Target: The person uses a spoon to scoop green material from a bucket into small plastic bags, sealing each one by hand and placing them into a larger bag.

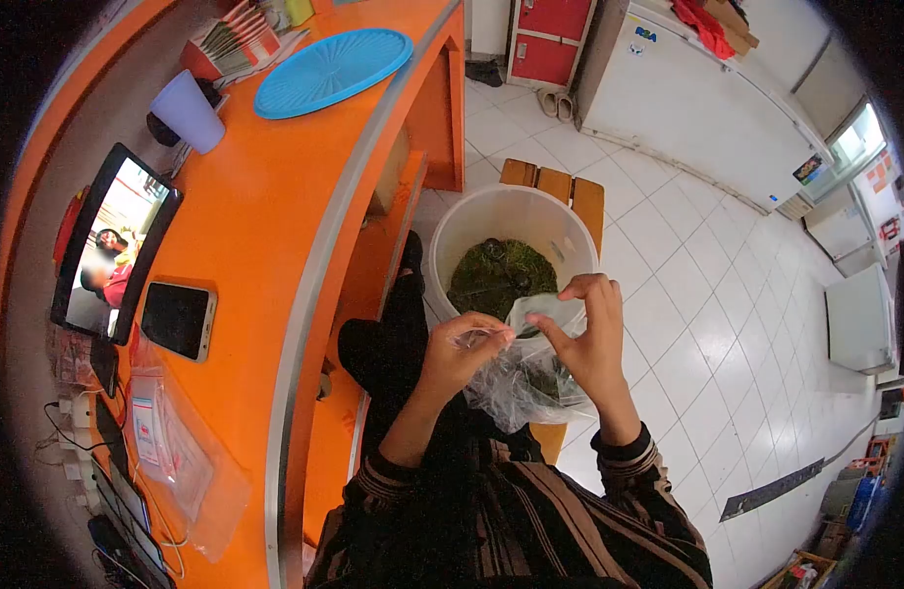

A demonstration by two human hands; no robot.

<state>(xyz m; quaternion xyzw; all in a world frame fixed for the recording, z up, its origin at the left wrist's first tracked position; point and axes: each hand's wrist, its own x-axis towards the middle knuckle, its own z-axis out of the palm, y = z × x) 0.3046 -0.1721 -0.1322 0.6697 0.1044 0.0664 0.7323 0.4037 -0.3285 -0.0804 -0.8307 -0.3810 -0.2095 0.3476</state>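
Observation:
A clear plastic bag (pixel 516 388) hangs at the near side of a whitish bucket (pixel 568 226). My left hand (pixel 462 348) pinches the bag's thin film between thumb and fingers. On the other side, my right hand (pixel 594 334) has its thumb and index finger at the bag's mouth, which looks partly spread. Inside the bucket lies a dark green, finely chopped leafy mass (pixel 501 275), with a darker round shape on it that I cannot make out. The bag covers the bucket's near rim.
The bucket stands on a slatted wooden bench (pixel 584 201). Left is an orange counter (pixel 275 196) with a blue lid (pixel 336 71), a purple cup (pixel 189 111), a phone (pixel 179 319), a monitor (pixel 118 245) and plastic bags (pixel 177 452). A white chest freezer (pixel 687 98) stands at the back.

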